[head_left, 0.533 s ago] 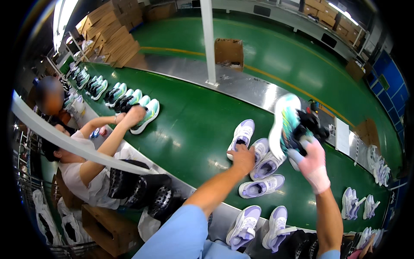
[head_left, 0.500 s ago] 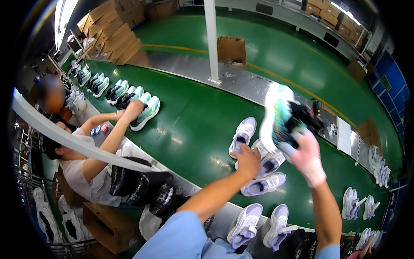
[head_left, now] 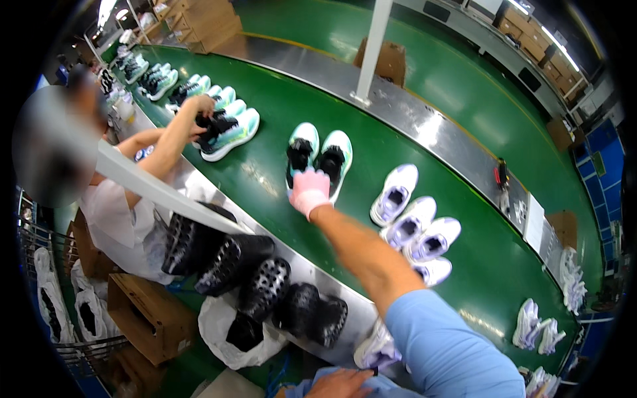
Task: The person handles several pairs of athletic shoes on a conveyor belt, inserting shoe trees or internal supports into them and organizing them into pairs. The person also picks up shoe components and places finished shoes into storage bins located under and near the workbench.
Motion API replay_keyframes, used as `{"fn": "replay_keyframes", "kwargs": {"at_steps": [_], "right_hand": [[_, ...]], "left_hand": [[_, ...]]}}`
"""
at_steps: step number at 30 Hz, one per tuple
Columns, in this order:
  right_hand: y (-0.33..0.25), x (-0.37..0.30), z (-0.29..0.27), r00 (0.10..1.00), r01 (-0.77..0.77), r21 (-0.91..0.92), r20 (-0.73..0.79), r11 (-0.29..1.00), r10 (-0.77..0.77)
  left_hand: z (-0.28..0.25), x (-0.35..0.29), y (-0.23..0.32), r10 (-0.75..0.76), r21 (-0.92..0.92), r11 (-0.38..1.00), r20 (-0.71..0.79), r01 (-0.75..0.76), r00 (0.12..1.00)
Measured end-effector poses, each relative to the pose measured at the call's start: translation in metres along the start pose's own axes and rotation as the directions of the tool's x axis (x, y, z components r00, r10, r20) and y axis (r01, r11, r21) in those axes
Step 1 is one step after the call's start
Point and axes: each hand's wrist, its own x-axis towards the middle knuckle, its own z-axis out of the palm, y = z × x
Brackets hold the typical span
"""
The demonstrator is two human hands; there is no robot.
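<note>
My right hand [head_left: 310, 192], in a pink glove, reaches across the green work surface [head_left: 259, 174]. Its fingers are closed over the heel ends of two white-and-teal sneakers with black linings, a left sneaker [head_left: 305, 137] and a right sneaker [head_left: 340, 149], set side by side with toes pointing away. My bare left hand [head_left: 342, 383] is low at the lower edge, close to my body, partly cut off; its fingers are not distinct. Near it lies a white-and-lilac sneaker [head_left: 378, 349]. Several white-and-lilac sneakers [head_left: 419, 215] stand in a row right of my gloved hand.
At left, a co-worker's hands [head_left: 201, 116] handle one of several teal sneakers [head_left: 232, 136]. Black perforated shoe forms [head_left: 265, 285] line the near edge. A white post [head_left: 373, 53] rises at the far edge; a white bar [head_left: 166, 189] crosses at left. More lilac sneakers [head_left: 527, 325] stand at far right.
My right hand has swung left and down, bringing the teal sneakers onto the green surface. My left hand has left the lilac sneakers and drawn back toward my body. The view has shifted.
</note>
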Motion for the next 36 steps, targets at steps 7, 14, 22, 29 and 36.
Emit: {"fn": "replay_keyframes", "kwargs": {"at_steps": [7, 14, 22, 29, 36], "right_hand": [[0.097, -0.184, -0.232, 0.953, 0.205, 0.566, -0.3, 0.799, -0.032], [0.164, -0.502, -0.198, 0.771, -0.625, 0.419, 0.197, 0.659, 0.606], [0.212, -0.587, 0.024, 0.466, -0.851, 0.393, 0.265, 0.347, 0.844], [0.174, -0.568, 0.001, 0.592, -0.769, 0.422, 0.185, 0.481, 0.784], [0.262, -0.559, -0.008, 0.977, -0.172, 0.574, -0.007, 0.801, 0.215]], "left_hand": [[0.033, 0.036, -0.04, -0.042, 0.199, 0.98, 0.054, 0.03, 0.998], [0.083, 0.081, -0.054, -0.002, 0.441, 0.897, -0.042, 0.021, 0.999], [0.097, 0.14, -0.067, -0.163, 0.523, 0.829, -0.113, 0.198, 0.98], [0.08, 0.074, 0.002, 0.247, 0.709, 0.704, -0.178, -0.05, 0.953], [0.194, 0.102, -0.012, 0.47, 0.693, 0.606, 0.082, -0.389, 0.879]]}}
